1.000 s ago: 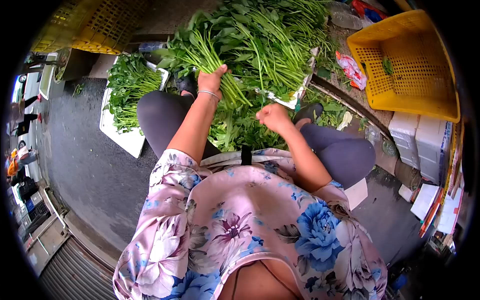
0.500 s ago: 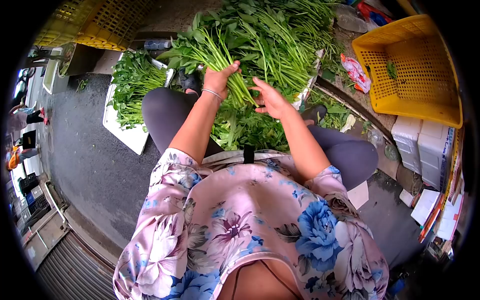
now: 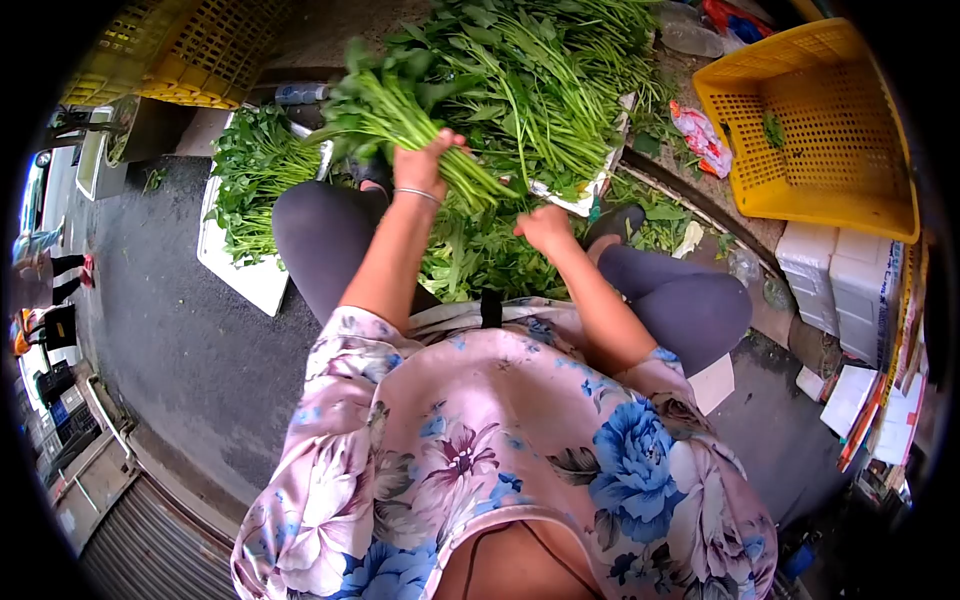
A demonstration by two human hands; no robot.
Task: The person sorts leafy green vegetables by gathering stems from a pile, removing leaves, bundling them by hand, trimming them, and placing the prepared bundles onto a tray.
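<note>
A bunch of long-stemmed leafy greens [image 3: 385, 115] is gripped in my left hand [image 3: 422, 168], leaves pointing up and left, cut stem ends to the lower right. My right hand [image 3: 546, 230] is closed, just right of the stem ends and apart from them; what its fingers hold, if anything, is hidden. A large heap of the same greens [image 3: 535, 80] lies beyond my hands. Loose leaves [image 3: 485, 255] are piled in front of my lap, between my knees. On the left, more bunched greens [image 3: 262, 180] rest on a white board [image 3: 245, 280].
A yellow plastic crate [image 3: 815, 205] stands at the right, with a red-and-white plastic bag [image 3: 700, 138] beside it. White foam boxes [image 3: 835, 285] are stacked below it. Other yellow crates [image 3: 205, 50] are at upper left. People [image 3: 60, 270] appear at the far left, along the pavement.
My left hand has shifted the bunch slightly left and down, its leaves blurred by motion. My right hand has gone from spread fingers near the stems to closed and lower.
</note>
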